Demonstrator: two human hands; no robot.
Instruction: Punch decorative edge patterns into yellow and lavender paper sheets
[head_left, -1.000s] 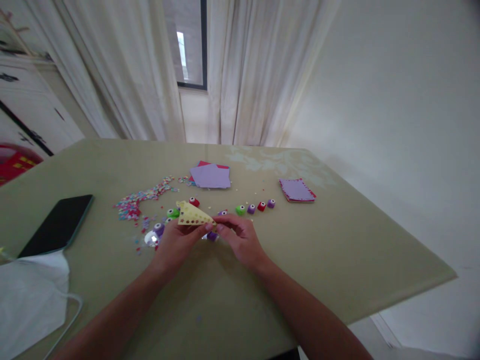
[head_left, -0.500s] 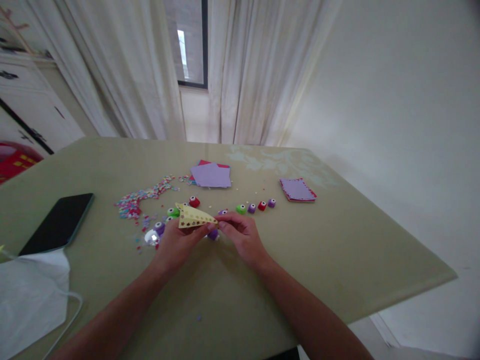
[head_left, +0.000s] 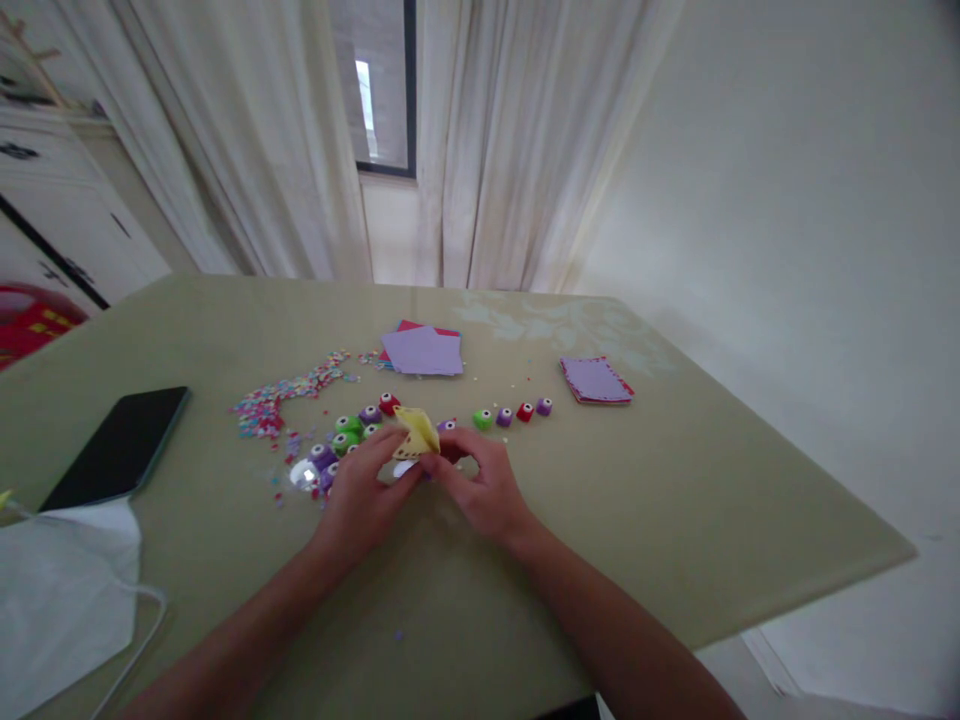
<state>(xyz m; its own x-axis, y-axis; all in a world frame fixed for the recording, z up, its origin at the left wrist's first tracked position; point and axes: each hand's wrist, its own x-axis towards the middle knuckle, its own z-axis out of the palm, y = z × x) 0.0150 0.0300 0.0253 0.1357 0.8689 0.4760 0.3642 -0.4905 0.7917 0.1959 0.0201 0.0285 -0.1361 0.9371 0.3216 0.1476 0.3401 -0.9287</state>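
Observation:
Between my two hands is a folded piece of yellow paper (head_left: 417,432) with punched holes along its edge, raised above the table. My left hand (head_left: 367,478) pinches its left side, and the fingers of my right hand (head_left: 478,480) are closed on its lower right part. Some fingertips are hidden behind the paper. Around my left hand sit several small punches in green (head_left: 346,442), purple (head_left: 322,456) and red (head_left: 388,403), each with an eye-like top. Beyond my right hand stands a short row of the same punches, among them a red one (head_left: 524,411).
Colourful paper confetti (head_left: 281,402) lies left of the punches. Purple and red paper sheets (head_left: 424,352) rest farther back, with a stack of edge-punched purple paper (head_left: 596,380) to the right. A black phone (head_left: 116,448) and a white face mask (head_left: 67,600) lie at the left.
The yellow paper has turned from a long pointed shape lying sideways to a shorter, more upright one, shifting right. My left hand has moved slightly right, uncovering more punches.

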